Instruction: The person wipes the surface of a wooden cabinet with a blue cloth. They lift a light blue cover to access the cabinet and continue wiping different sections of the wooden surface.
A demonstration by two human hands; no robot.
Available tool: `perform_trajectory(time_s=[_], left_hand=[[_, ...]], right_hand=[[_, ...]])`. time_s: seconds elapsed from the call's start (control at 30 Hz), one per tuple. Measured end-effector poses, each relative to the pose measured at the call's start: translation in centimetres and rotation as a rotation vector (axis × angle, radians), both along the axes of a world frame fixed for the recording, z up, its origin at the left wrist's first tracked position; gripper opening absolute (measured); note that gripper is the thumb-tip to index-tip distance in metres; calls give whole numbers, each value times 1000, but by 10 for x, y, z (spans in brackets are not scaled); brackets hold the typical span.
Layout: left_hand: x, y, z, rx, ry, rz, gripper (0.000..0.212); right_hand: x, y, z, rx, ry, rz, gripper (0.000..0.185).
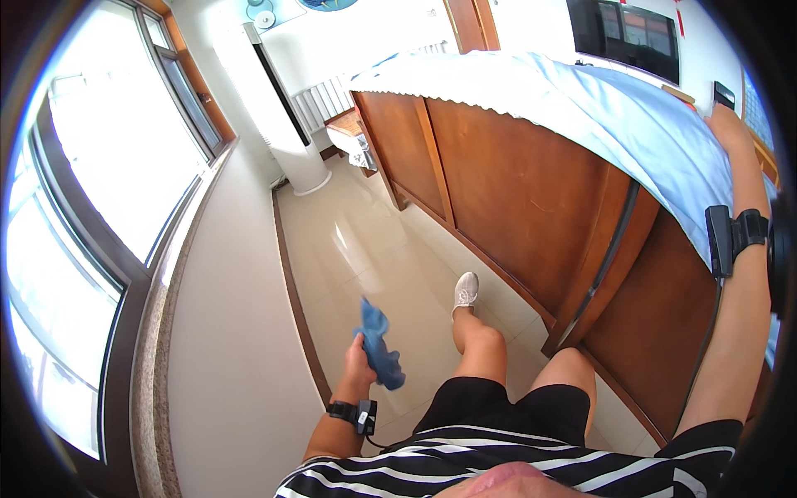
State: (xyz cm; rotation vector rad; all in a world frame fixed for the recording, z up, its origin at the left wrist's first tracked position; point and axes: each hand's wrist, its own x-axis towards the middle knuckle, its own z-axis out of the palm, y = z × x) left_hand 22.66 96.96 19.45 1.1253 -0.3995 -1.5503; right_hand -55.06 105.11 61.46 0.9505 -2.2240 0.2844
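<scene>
A crumpled blue cloth (381, 352) hangs from my left hand (359, 362), which is low over the tiled floor, between the wall and my legs. My right hand (728, 127) is raised at the far right, at the far part of a light blue satin cover (622, 118). That cover drapes over the top of a brown wooden sofa or cabinet back (510, 180). Whether the right hand grips anything there cannot be told. Each wrist wears a black strap with a small device and a cable.
Windows with a stone sill (155, 311) line the left wall. A tall white air conditioner (280, 118) stands ahead, near a radiator (320, 99) and a low wooden piece with a cloth (360, 152). A television (626, 37) hangs at the upper right. The wooden panels border the walkway's right side.
</scene>
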Motion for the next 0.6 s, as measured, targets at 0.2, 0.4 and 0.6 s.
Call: perform_trajectory(time_s=[0.2, 0.4, 0.6], left_hand=[[25, 31, 12, -407, 476, -180, 46], [27, 66, 43, -584, 247, 45, 62], [39, 100, 42, -743, 388, 16, 51]], right_hand=[[-11, -4, 7, 61, 27, 23, 38], [-6, -6, 13, 119, 6, 55, 37], [19, -6, 10, 41, -36, 60, 34]])
